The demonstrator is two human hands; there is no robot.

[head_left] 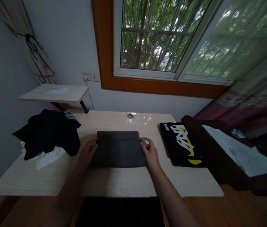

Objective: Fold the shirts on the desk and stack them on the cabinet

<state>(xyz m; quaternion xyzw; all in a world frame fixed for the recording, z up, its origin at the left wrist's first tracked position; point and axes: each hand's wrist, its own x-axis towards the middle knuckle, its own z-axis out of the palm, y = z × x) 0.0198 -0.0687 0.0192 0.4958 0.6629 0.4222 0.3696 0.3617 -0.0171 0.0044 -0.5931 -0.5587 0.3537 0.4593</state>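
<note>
A dark grey garment [119,154], folded into a flat rectangle, lies on the pale wooden desk [119,184] in front of me. An upper layer is folded over, with its crease running across near the far side; which garment it is cannot be made out. My left hand [88,153] grips its left edge, thumb and forefinger at the end of that crease. At the opposite edge my right hand [151,154] pinches the cloth between thumb and fingers. The lower fingers of both hands are partly hidden.
Crumpled black clothing [53,132] lies at left over a white cloth [49,159]. A folded black shirt [176,145] with white and yellow print lies at right. Behind stand a small raised shelf [74,93] and a cable hole [130,116]. Dark furniture [220,157] adjoins the right side.
</note>
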